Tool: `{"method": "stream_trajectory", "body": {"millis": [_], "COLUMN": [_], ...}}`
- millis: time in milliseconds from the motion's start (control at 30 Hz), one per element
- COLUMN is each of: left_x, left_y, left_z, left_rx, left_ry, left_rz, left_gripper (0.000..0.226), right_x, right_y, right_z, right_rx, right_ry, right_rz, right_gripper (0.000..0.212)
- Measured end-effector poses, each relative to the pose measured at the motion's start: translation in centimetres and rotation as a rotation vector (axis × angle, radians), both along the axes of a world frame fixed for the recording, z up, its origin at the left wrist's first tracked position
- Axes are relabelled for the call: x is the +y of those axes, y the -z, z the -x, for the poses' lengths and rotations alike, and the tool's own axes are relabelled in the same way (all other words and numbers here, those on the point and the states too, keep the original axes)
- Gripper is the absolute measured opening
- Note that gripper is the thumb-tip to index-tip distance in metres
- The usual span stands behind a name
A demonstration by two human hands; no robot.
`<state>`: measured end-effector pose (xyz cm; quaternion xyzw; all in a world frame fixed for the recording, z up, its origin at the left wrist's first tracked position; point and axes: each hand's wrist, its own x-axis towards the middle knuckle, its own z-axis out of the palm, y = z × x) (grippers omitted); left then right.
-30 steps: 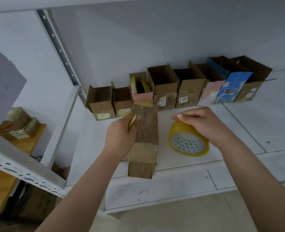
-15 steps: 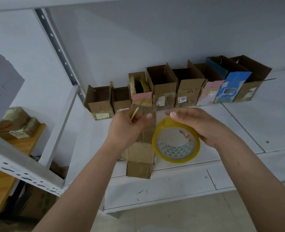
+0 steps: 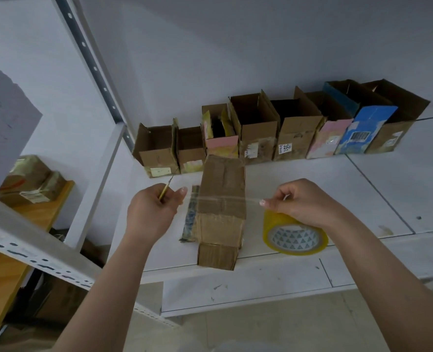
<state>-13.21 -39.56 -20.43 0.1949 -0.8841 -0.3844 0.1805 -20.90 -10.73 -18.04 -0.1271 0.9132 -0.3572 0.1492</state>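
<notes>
Tape roll (image 3: 295, 237) now farther right, strip (image 3: 223, 198) across box (image 3: 221, 224) on white shelf (image 3: 362, 189)

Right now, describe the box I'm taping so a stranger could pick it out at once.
On the white shelf, a row of open boxes lines the back wall. In front of that row, at the front edge, lies the box, between the left hand and the right hand. Alone among them it is closed, and a clear tape strip stretches over it.

light: dim, cool, even | shadows: soft | focus: slightly soft overall | edges: wide-angle bending
</notes>
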Motion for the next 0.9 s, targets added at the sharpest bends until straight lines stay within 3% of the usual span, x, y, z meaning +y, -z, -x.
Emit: {"method": "stream_trajectory", "body": {"millis": [167, 333, 533, 633, 733, 833, 900], "left_x": [-0.3, 1.9, 3.8, 3.6, 2.9, 1.4, 1.3], "left_y": [3.4, 6.7, 7.8, 8.6, 9.2, 5.5, 1.5], "left_z": [0.0, -0.7, -0.7, -0.9, -1.9, -1.4, -0.2], "left_rx": [-0.155, -0.167, -0.141, -0.275, -0.414, -0.195, -0.011], "left_ry": [0.022, 0.027, -0.018, -0.042, -0.030, -0.035, 0.088], "left_rz": [-0.042, -0.313, -0.203, -0.178, -0.108, -0.118, -0.155], "left_gripper": [0.043, 0.048, 0.049, 0.051, 0.038, 0.037, 0.039], "right_x": [-1.1, -2.8, -3.1, -3.1, -2.8, -2.7, -2.8], "right_y": [3.2, 4.9, 5.0, 4.9, 5.0, 4.9, 4.7], "right_z": [-0.2, -0.1, 0.0, 0.1, 0.0, 0.1, 0.1], "right_rx": [-0.058, -0.033, -0.046, -0.046, -0.043, -0.047, -0.053], "right_ry": [-0.011, -0.028, -0.043, -0.034, -0.025, -0.036, -0.042], "right_rz": [-0.134, -0.180, -0.202, -0.204, -0.191, -0.176, -0.148], "right_gripper": [0.041, 0.036, 0.034, 0.036, 0.038, 0.037, 0.036]}}
